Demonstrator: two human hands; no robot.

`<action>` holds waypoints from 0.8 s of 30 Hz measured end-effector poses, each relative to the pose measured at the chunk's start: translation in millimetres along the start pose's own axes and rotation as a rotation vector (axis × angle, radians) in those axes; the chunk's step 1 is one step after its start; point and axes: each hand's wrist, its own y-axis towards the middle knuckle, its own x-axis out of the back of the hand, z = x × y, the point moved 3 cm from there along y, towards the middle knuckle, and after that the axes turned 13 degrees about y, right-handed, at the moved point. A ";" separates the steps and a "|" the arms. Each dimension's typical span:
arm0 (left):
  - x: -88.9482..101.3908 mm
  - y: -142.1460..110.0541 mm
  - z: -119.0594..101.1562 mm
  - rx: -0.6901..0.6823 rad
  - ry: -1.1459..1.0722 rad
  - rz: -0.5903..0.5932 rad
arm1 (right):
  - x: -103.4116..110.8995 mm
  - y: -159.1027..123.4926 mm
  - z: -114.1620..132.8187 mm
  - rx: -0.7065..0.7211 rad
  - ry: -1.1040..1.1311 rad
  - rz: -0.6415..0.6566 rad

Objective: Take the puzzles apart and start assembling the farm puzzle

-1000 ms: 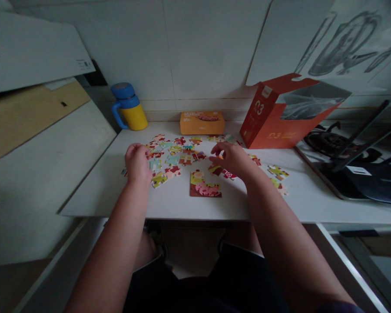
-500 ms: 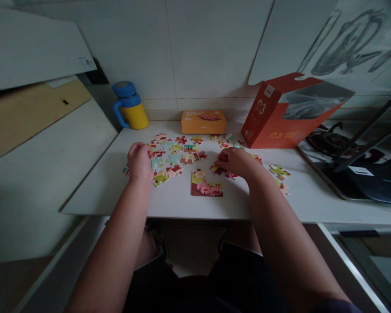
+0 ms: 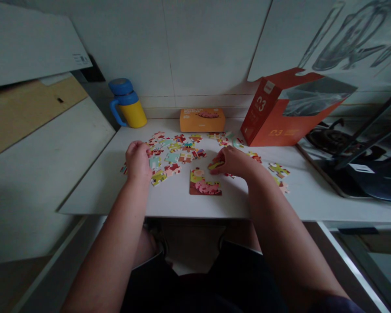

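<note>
My right hand [image 3: 228,161] pinches a yellow-green puzzle piece [image 3: 216,164] between thumb and fingers, just above the table. Closer to me lies a joined puzzle section [image 3: 205,182] with a pink caterpillar-like figure, brown at the bottom and yellow-green at the upper left; its upper right corner is open. My left hand [image 3: 138,160] rests at the left side of the loose puzzle pieces [image 3: 172,158], its fingers curled in. Whatever those fingers may hold is hidden. Some pieces lie partly under or behind each hand.
An orange puzzle box [image 3: 202,120] stands at the wall, with a blue and yellow mug [image 3: 133,108] to its left. A tall open red box [image 3: 280,115] stands back right. More puzzle pieces [image 3: 279,170] lie right of my right arm, before a gas stove [image 3: 339,161].
My right hand has picked up the yellow-green puzzle piece and turned it slightly toward the joined section. My left hand has stayed about where it was. The view has shifted a little.
</note>
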 end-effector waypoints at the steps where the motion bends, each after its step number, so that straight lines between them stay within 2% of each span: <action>1: 0.0 -0.1 0.3 0.003 0.001 0.000 | 1.4 -0.7 2.9 0.001 0.019 -0.015; 5: 0.1 -0.2 1.2 0.007 0.001 -0.006 | 7.4 -4.3 14.3 0.058 0.204 -0.046; 8: 0.3 0.0 1.7 0.014 -0.002 -0.012 | 9.0 -8.2 15.6 0.046 0.447 0.070; 10: 0.3 0.0 1.5 0.016 0.003 -0.009 | 9.8 -11.7 14.0 0.004 0.511 0.190; 14: 0.0 -0.3 0.2 0.013 0.021 -0.003 | 15.4 -18.1 12.7 -0.008 0.368 0.359; 18: 0.1 0.5 0.0 0.015 0.025 -0.003 | 20.0 -20.7 12.4 0.029 0.215 0.425; 24: 1.0 2.4 2.0 0.019 0.028 -0.001 | 22.0 -23.3 2.5 -0.011 0.163 0.539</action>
